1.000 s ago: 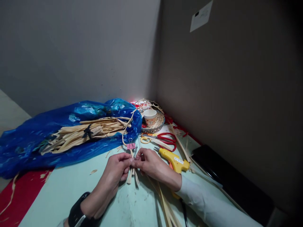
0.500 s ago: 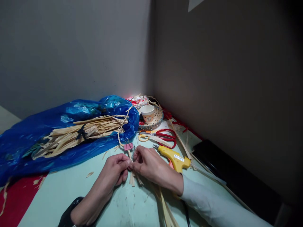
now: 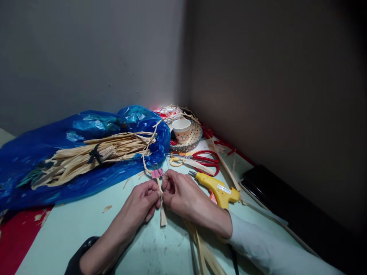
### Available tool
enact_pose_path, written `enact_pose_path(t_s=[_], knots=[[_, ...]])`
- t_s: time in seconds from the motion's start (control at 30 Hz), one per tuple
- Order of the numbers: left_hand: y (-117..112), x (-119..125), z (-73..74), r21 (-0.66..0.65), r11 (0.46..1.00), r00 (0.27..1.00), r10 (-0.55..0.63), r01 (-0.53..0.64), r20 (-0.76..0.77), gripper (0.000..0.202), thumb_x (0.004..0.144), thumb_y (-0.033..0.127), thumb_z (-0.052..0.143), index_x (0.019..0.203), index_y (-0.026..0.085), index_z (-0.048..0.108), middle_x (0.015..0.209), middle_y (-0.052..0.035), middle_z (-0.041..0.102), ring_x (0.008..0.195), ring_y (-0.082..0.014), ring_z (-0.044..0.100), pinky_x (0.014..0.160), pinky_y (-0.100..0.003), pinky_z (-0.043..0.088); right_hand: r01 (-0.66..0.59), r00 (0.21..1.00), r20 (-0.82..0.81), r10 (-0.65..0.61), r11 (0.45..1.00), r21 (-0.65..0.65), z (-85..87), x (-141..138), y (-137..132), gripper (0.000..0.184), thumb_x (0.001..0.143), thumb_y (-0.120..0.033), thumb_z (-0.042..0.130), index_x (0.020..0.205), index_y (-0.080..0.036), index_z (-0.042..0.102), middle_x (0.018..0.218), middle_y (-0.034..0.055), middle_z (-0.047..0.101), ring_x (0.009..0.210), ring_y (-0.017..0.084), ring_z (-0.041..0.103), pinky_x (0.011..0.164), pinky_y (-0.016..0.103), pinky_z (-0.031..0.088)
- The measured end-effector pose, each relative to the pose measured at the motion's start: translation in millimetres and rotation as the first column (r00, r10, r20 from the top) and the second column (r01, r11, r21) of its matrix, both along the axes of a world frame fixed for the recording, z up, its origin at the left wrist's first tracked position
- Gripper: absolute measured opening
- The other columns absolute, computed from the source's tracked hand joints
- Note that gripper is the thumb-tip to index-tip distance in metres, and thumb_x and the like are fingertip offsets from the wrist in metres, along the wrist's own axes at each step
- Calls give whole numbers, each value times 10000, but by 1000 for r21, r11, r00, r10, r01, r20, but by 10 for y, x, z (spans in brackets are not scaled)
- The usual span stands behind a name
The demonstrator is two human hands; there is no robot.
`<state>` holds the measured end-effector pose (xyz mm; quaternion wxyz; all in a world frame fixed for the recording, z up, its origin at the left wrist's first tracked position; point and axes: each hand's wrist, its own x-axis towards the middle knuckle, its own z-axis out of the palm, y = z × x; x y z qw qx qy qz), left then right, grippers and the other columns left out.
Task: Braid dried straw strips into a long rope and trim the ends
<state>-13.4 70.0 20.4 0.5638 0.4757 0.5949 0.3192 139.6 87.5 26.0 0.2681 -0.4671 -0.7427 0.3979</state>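
A pink binder clip (image 3: 157,173) grips the top of a pale dried-husk strip (image 3: 163,217) and the end of a twisted cord (image 3: 145,163). Just below the clip, my left hand (image 3: 146,199) pinches the strip between thumb and forefinger. Opposite it, my right hand (image 3: 179,193) has its fingers closed on the same strip, the fingertips of both hands nearly touching. The strip's lower end hangs down between my hands. Where exactly the fingertips press is partly hidden.
Behind lies a blue plastic bag (image 3: 83,122) with a tied bundle of dried husks (image 3: 114,147). A woven basket (image 3: 195,139) holds a paper cup (image 3: 181,130). Red-handled scissors (image 3: 206,156), a yellow glue gun (image 3: 219,188) and a black case (image 3: 275,194) sit to the right. Loose strips (image 3: 202,248) lie in front.
The view has shifted slightly. My hands have drawn a little apart at the fingertips. Several strip ends hung below them before; now one strip end shows there.
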Motion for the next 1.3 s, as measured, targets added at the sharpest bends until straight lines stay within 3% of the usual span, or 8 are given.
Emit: enact_pose_path(t_s=[0.2, 0.33, 0.5, 0.67, 0.8, 0.97, 1.13, 1.3], knots=[[8, -34, -45, 23, 999, 997, -47, 48, -55, 155, 705, 250, 502, 559, 200, 507, 366, 72, 400, 302, -54, 290, 360, -206, 183, 20, 999, 47, -17, 997, -71, 2, -27, 2, 95, 678, -163, 566, 769, -189, 555, 647, -22, 572, 594, 114, 477, 523, 209, 311], [-8, -21, -70, 43, 999, 998, -8, 11, -69, 124, 708, 218, 479, 587, 205, 498, 452, 54, 475, 339, -59, 335, 371, -204, 198, 18, 1000, 27, -15, 990, -140, 31, -51, 38, 97, 664, -121, 563, 738, -184, 567, 624, -35, 561, 582, 105, 473, 531, 205, 320], [-26, -7, -35, 31, 999, 996, 20, -18, -86, 121, 690, 219, 493, 569, 210, 494, 349, 71, 393, 337, -73, 314, 379, -205, 180, -4, 999, 41, 6, 999, -53, 15, -31, 10, 89, 695, -133, 556, 771, -179, 563, 662, -22, 579, 605, 107, 476, 541, 206, 314], [-28, -7, 27, -22, 1000, 999, 3, -4, -44, 161, 729, 232, 498, 574, 190, 515, 325, 52, 435, 335, -62, 300, 390, -202, 176, -52, 998, 47, 49, 997, 58, -17, 21, -46, 98, 736, -139, 541, 826, -176, 546, 677, -25, 573, 608, 106, 465, 538, 215, 298], [-15, -25, 32, -122, 993, 1000, -6, 6, 2, 163, 744, 251, 489, 599, 183, 515, 334, 24, 502, 299, -44, 238, 363, -208, 108, -75, 997, 21, 75, 997, -12, 12, 48, -8, 102, 725, -135, 551, 818, -177, 551, 668, -37, 573, 609, 97, 477, 542, 199, 321], [-12, -50, 51, -131, 991, 995, -3, 16, 100, 82, 742, 242, 521, 697, 176, 542, 417, 44, 521, 315, -36, 255, 351, -199, 100, -105, 994, 0, 106, 989, -101, 91, 65, 21, 110, 737, -101, 533, 818, -160, 577, 663, -33, 563, 593, 87, 475, 541, 194, 320], [-22, -17, 107, -118, 993, 994, 39, -27, 100, 159, 711, 259, 601, 617, 162, 518, 415, 76, 466, 328, -13, 283, 357, -161, 125, -67, 994, 94, 63, 997, 33, 71, 52, -42, 94, 789, -140, 510, 762, -165, 597, 621, -31, 558, 555, 85, 417, 536, 218, 275], [-34, -16, 91, -118, 991, 992, 69, -56, 110, 179, 711, 283, 615, 619, 162, 520, 430, 79, 464, 329, -13, 298, 353, -158, 121, -24, 989, 149, 8, 994, 102, 5, 32, -78, 80, 816, -209, 514, 779, -167, 572, 646, -6, 589, 579, 104, 454, 524, 243, 245]])
